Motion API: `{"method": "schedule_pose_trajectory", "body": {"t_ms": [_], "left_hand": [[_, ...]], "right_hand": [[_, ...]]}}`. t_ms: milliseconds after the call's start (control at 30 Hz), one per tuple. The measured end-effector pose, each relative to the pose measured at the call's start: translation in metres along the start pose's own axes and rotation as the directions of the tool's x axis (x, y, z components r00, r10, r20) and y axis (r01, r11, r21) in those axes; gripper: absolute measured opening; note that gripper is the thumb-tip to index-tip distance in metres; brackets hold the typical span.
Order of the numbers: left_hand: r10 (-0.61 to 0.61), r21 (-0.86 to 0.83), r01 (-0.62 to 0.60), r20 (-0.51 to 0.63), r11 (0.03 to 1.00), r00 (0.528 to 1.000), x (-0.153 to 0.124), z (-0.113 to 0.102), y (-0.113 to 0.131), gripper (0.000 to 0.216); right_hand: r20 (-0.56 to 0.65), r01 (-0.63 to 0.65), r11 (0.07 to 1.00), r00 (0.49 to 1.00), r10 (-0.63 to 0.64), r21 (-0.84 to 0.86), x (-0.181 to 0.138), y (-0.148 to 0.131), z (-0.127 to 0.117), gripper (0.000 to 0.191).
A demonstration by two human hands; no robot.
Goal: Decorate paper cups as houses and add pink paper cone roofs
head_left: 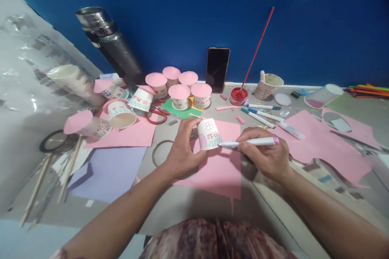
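Note:
My left hand (186,145) grips a white paper cup (209,131), held upside down and slightly tilted above a pink sheet (219,174). The cup bears a purple window, a purple door shape, red dots and green grass-like strokes. In my right hand (269,151) is a white marker (258,142) with a purple end, its other end pointing at the cup's lower right side. Whether the tip touches the cup I cannot tell. Behind the cup stand several decorated paper cups with pink cone roofs (179,93).
Markers (264,114), a red paint pot (238,96) with a brush and a phone (218,68) are at the back. A dark flask (115,48) stands back left. Pink paper (322,141) lies right, purple paper (109,174) left, with red-handled scissors (156,117) near the cups.

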State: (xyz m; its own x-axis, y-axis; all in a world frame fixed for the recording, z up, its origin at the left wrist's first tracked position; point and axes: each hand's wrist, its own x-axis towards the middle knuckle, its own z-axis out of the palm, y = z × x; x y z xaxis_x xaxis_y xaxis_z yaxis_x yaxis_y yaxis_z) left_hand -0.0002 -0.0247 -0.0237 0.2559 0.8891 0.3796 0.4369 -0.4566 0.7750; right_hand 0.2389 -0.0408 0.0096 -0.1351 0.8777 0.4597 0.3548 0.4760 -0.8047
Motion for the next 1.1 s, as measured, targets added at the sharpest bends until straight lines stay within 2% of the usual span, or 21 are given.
{"method": "schedule_pose_trajectory", "body": {"t_ms": [300,500,633,867,1100], "left_hand": [[-0.036,-0.027,0.037,0.015,0.999,0.999,0.0002,-0.0004,0.0020,0.067],[-0.119,-0.068,0.119,0.017,0.991,0.993,-0.0021,0.0022,-0.0033,0.073],[-0.163,-0.094,0.167,0.049,0.981,0.985,-0.0021,0.0025,-0.0047,0.072],[-0.167,-0.094,0.171,0.054,0.981,0.985,-0.0023,0.0016,-0.0041,0.072],[-0.224,-0.167,0.231,0.064,0.958,0.973,0.0024,-0.0009,0.0033,0.071]], "right_hand": [[0.030,0.019,1.000,0.999,-0.019,-0.004,0.0015,-0.0003,-0.0002,0.011],[-0.069,-0.074,0.997,0.995,0.075,0.014,-0.0008,0.0056,-0.0035,0.011],[-0.039,-0.088,0.996,0.995,0.089,0.032,0.0002,0.0054,-0.0032,0.011],[-0.017,-0.061,0.997,0.998,0.061,0.044,0.0035,0.0008,-0.0005,0.011],[-0.064,-0.159,0.984,0.984,0.164,0.087,0.0013,0.0087,-0.0038,0.013]]}}
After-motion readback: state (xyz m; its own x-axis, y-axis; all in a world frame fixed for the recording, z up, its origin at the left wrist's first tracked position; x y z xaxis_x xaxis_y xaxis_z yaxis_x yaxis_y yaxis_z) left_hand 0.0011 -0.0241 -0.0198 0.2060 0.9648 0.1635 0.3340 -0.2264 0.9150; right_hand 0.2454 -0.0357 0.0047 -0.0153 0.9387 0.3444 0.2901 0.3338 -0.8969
